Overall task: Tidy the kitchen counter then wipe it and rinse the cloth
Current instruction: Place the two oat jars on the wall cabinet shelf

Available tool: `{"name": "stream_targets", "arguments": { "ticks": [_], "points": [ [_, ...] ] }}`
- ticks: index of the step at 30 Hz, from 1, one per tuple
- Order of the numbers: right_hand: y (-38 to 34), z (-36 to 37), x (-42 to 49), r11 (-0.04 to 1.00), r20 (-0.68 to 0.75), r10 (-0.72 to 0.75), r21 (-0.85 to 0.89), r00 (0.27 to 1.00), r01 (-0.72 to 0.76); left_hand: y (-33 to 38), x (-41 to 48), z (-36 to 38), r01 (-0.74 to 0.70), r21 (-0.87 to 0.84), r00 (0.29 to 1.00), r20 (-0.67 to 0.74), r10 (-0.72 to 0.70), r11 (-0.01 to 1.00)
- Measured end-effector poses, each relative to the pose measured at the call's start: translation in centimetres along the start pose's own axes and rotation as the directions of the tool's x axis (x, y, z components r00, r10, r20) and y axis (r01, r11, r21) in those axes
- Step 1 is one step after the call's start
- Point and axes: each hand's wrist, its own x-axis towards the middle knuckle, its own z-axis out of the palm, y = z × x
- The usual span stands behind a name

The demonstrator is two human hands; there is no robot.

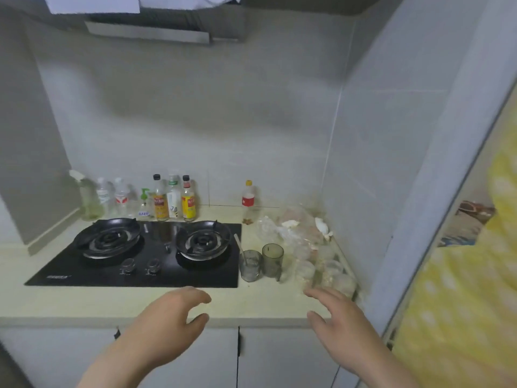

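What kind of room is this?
Most likely a small home kitchen. A black glass two-burner gas stove sits in a pale beige stone counter, a grey metal range hood hangs above, and sauce bottles with yellow labels line the tiled wall.

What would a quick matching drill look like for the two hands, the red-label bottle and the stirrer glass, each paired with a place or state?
Things:
1. left hand
2. right hand
3. red-label bottle
4. stirrer glass

Places or states:
A. against the back wall, right of the stove
B. open, over the counter edge in front of the stove
C. beside the stove's right edge
D. open, near the clear jars

Pairs: 1-B, 2-D, 3-A, 4-C
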Motion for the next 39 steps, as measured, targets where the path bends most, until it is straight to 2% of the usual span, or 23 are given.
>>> {"name": "stream_targets", "arguments": {
  "ticks": [7,16,20,23,28,34,39],
  "points": [
    [6.4,-1.9,0.2,0.991,-0.050,0.116,0.074,0.992,-0.112,4.4,5.7,4.8,-0.073,-0.101,0.992,0.095,0.083,0.992],
    [12.0,-0.2,5.8,0.963,-0.011,0.262,0.069,0.965,-0.261,3.3,14.9,10.2,-0.109,-0.195,0.960,0.233,0.154,0.975],
    [14.6,1.1,9.5,0.937,0.044,0.348,0.029,0.937,-0.349,1.6,19.1,12.2,-0.106,-0.226,0.946,0.278,0.168,0.968],
    [16.5,1.7,11.8,0.888,0.080,0.453,0.045,0.888,-0.458,1.4,22.0,14.1,-0.142,-0.273,0.921,0.317,0.228,0.951],
    [19.0,2.5,14.0,0.817,0.049,0.571,0.069,0.820,-0.573,2.5,27.1,17.7,-0.172,-0.337,0.896,0.337,0.289,0.926],
    [21.3,2.4,15.7,0.811,0.017,0.585,-0.041,0.811,-0.584,6.0,32.0,21.6,-0.279,-0.209,0.880,0.336,0.337,0.937],
    [22.9,1.8,17.5,0.788,0.005,0.592,-0.210,0.806,-0.578,8.4,34.3,25.8,-0.278,0.009,0.849,0.469,0.241,0.961]
  ]
}}
